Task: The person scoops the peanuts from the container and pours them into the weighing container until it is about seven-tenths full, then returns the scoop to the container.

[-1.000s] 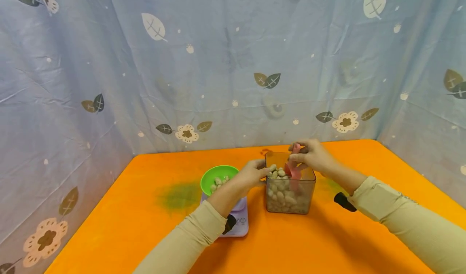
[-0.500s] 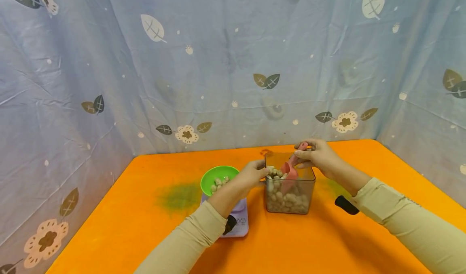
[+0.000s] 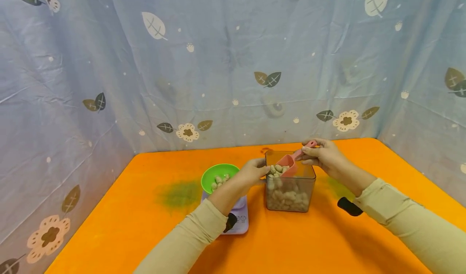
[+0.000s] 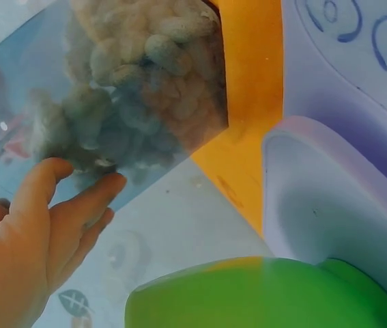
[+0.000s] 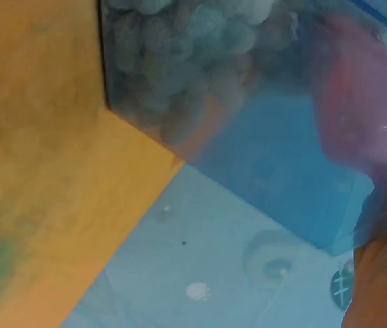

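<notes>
Right hand (image 3: pixel 324 154) is pinching pink scoop (image 3: pixel 287 165) at two o'clock of bin (image 3: pixel 309 188); left hand (image 3: pixel 251 172), fingers loosely extended, is touching its nine o'clock side; green bowl (image 3: pixel 211 175) sitting beyond.

Flowered blue curtain (image 3: pixel 225 64), orange tabletop (image 3: pixel 291 241)

Orange tabletop (image 3: pixel 138 225): blue patterned fabric curtain (image 3: pixel 218 64) behind, left and right. On tabletop, near middle: flat lilac plastic scale (image 3: pixel 241 226); light-green round bowl (image 3: pixel 208 180) on top, tan knobbly peanuts (image 3: pixel 219 181) inside. Right of scale: smoky see-through square plastic container (image 3: pixel 309 188), more peanuts within. Left hand (image 3: pixel 250 172) at container's left side, between bowl and container. Pink plastic scoop (image 3: pixel 290 161) partly inside container, handle toward right, in right hand (image 3: pixel 324 154).
</notes>
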### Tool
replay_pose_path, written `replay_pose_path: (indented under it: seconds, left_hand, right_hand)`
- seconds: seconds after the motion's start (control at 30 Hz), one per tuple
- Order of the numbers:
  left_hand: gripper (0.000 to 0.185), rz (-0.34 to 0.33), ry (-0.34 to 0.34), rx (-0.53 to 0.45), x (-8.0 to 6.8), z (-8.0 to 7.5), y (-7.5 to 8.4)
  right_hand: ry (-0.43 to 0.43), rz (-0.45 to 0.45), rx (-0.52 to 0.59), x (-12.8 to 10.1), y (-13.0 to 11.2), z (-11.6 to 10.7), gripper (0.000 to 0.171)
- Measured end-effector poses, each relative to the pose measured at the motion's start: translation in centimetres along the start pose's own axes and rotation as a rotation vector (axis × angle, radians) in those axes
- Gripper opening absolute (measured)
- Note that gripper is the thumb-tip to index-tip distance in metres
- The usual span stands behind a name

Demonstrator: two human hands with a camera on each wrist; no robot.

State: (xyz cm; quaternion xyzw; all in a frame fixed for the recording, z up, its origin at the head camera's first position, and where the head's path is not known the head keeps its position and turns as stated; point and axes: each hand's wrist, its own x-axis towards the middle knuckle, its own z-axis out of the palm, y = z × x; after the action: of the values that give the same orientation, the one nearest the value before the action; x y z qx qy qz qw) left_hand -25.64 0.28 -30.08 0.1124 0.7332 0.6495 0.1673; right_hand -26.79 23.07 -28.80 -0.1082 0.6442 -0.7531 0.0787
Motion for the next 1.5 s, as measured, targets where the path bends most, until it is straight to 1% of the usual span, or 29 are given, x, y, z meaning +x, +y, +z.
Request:
replay_pose_path:
  seconds: [0.1, 0.3, 0.43, 0.47, 0.6, 0.77, 0.93, 1.13, 1.27, 1.4, 1.5]
  left_hand:
    - [0.045, -0.012, 0.008, 0.001, 0.1, 0.1, 0.0]
    - [0.046, -0.023, 0.025, 0.001, 0.2, 0.2, 0.2]
    - [0.045, -0.031, 0.035, 0.012, 0.2, 0.2, 0.5]
    - [0.045, -0.033, 0.038, 0.016, 0.2, 0.2, 0.5]
    - [0.046, -0.035, 0.043, 0.012, 0.3, 0.0, 0.5]
    - [0.047, -0.045, 0.043, 0.0, 0.2, -0.2, 0.6]
    - [0.048, -0.019, 0.017, -0.027, -0.3, -0.9, 0.2]
    - [0.051, -0.006, 0.005, -0.012, -1.7, -2.1, 0.0]
    - [0.051, 0.024, 0.003, -0.01, -2.6, -3.0, 0.2]
    - [0.05, 0.043, 0.028, -0.008, -3.5, -4.0, 0.4]
    - [0.051, 0.04, 0.053, 0.006, -4.2, -4.8, 0.6]
  right_hand:
    - [0.009, 0.017, 0.117, -0.2, 0.0, -0.7, 0.021]
    - [0.002, 0.014, 0.197, -0.4, 0.3, -1.6, 0.017]
    - [0.008, 0.017, 0.317, -0.8, 0.2, -2.3, 0.006]
    - [0.01, 0.018, 0.347, -0.9, 0.1, -2.4, 0.006]
    - [0.011, 0.011, 0.427, -1.2, 0.0, -2.9, 0.018]
    - [0.002, -0.007, 0.469, -1.4, -0.2, -3.0, 0.024]
    - [-0.024, -0.031, 0.522, -1.7, -0.3, -3.2, 0.022]
    - [-0.024, -0.03, 0.564, -1.9, -0.7, -3.2, 0.021]
    - [-0.041, -0.025, 0.581, -2.0, -1.1, -3.1, 0.021]
    - [-0.079, -0.026, 0.593, -2.0, -1.6, -2.6, 0.022]
    - [-0.093, -0.029, 0.59, -2.0, -1.9, -2.0, 0.02]
